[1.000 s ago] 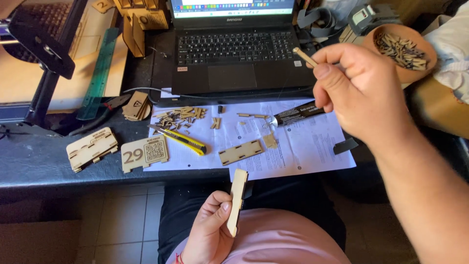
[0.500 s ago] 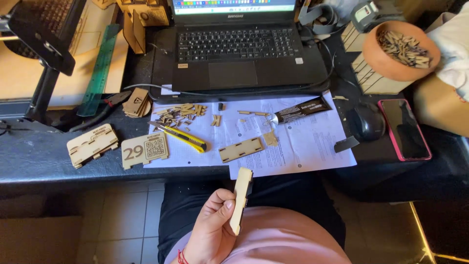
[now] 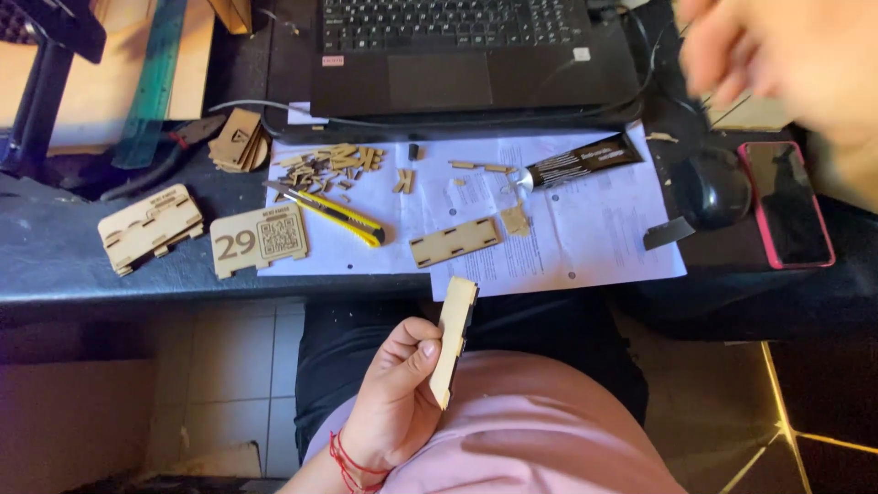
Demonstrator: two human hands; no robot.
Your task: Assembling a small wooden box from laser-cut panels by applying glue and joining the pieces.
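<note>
- The left hand [image 3: 395, 402] is low in the head view, over the lap and below the table edge, with a red string around its wrist.
- Its fingers [image 3: 422, 352] and thumb are pressed onto a thin, light wooden strip [image 3: 454, 337], pinching it near its lower half; the strip stands nearly upright, edge toward the camera, with a notched side.
- The strip is clear of the table [image 3: 55, 265], held just in front of its near edge.
- The right hand [image 3: 777, 55] is raised at the upper right, above the far side of the table; it is blurred, so I cannot tell whether its fingers are spread or closed, or whether they hold anything.
- Right beyond the strip, white paper sheets [image 3: 585, 247] lie on the table, and on them a flat wooden piece with slots [image 3: 455, 241].
- Left of that piece lies a yellow utility knife [image 3: 329, 212], and behind it a heap of small wooden offcuts [image 3: 329, 165].
- A dark tube with a metal tip [image 3: 576, 165] rests on the paper, pointing left.
- Further left, off the paper, are a wooden tag with a printed square code [image 3: 259, 240] and a slotted wooden plate [image 3: 149, 226].
- On the right are a black computer mouse [image 3: 713, 187] and a phone in a pink case [image 3: 785, 203], side by side.
- A black laptop [image 3: 457, 55] sits at the back, a green ruler [image 3: 155, 82] to its left.
</note>
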